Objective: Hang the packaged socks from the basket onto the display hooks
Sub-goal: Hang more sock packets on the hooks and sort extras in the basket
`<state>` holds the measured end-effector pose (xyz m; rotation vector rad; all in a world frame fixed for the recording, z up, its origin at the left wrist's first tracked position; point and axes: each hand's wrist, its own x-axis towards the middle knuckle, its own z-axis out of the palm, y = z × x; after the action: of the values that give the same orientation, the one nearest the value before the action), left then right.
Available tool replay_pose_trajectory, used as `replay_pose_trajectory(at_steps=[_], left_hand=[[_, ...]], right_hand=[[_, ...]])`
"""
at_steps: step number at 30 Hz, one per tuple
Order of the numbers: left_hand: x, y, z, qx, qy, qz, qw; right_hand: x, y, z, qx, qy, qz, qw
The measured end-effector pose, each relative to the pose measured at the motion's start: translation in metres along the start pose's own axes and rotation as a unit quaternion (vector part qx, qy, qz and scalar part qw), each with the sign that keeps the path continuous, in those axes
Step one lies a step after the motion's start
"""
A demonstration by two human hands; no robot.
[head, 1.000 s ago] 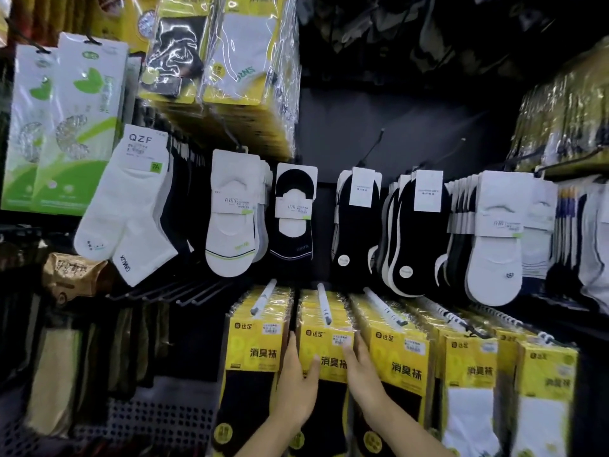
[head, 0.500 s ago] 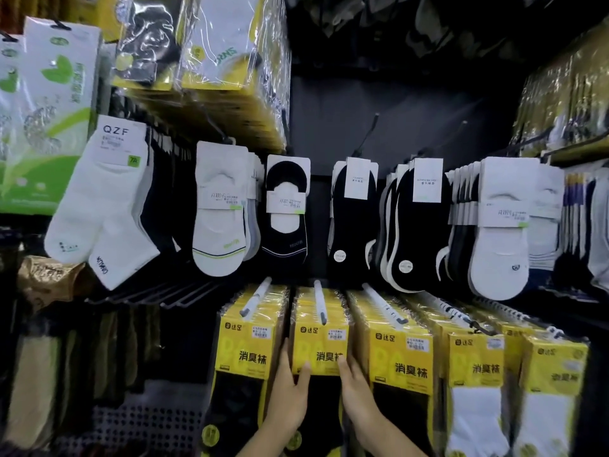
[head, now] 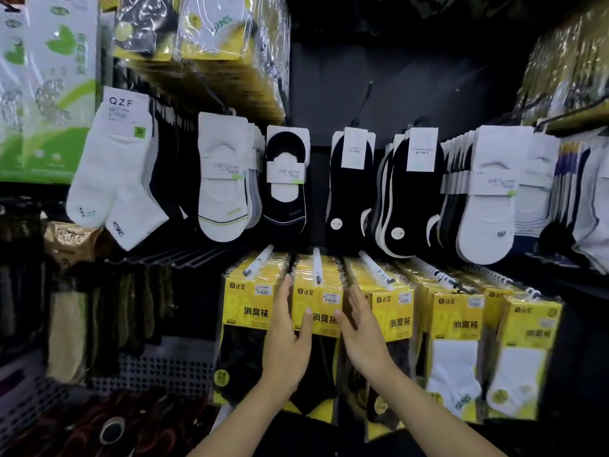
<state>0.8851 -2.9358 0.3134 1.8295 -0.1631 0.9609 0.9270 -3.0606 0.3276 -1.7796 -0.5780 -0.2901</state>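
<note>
Lower centre of frame: a row of yellow-carded sock packs (head: 461,321) hangs beneath white and black loose socks (head: 413,196). The middle yellow-carded pack of black socks (head: 318,300) hangs on a white display hook (head: 317,265). The left hand (head: 285,341) and right hand (head: 361,338) flank this pack, fingers straight and pressed together along its side edges, thumbs on its front face.

1. Green-and-white packs (head: 49,94) hang at the upper left.
2. White ankle socks with a QZF label (head: 115,166) hang just right of them, lower down.
3. A crumpled gold foil packet (head: 71,240) sits below those socks.
4. Black no-show socks (head: 351,192) with white cards hang before the dark back panel (head: 412,77).
5. White no-show socks (head: 487,206) hang further right.
</note>
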Motion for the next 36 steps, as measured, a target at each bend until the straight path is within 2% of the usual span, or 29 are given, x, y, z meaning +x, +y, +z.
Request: replay_pose_trajectory(at_steps=[5, 9, 11, 13, 19, 24, 36], left_hand=[[-0.001, 0.015, 0.022, -0.029, -0.022, -0.005, 0.999], [-0.006, 0.019, 0.040, -0.039, -0.018, -0.026, 0.999], [-0.010, 0.019, 0.048, -0.023, 0.017, -0.018, 0.999], [-0.013, 0.017, 0.058, -0.013, 0.037, -0.023, 0.999], [-0.008, 0.007, 0.095, -0.008, -0.099, -0.077, 0.992], [0.005, 0.006, 0.110, -0.020, -0.115, -0.110, 0.987], [0.009, -0.001, 0.124, -0.068, -0.101, -0.144, 0.982]], right_hand=[[-0.015, -0.006, -0.033, 0.045, -0.036, -0.019, 0.998], [-0.020, -0.003, -0.069, 0.047, 0.071, -0.033, 0.996], [-0.021, 0.006, -0.086, 0.052, 0.143, -0.023, 0.988], [-0.020, 0.018, -0.100, 0.037, 0.173, 0.005, 0.984], [-0.012, 0.040, -0.109, 0.040, 0.082, 0.084, 0.992], [0.002, 0.047, -0.103, 0.030, 0.038, 0.115, 0.992], [0.013, 0.061, -0.093, 0.080, 0.047, 0.154, 0.984]])
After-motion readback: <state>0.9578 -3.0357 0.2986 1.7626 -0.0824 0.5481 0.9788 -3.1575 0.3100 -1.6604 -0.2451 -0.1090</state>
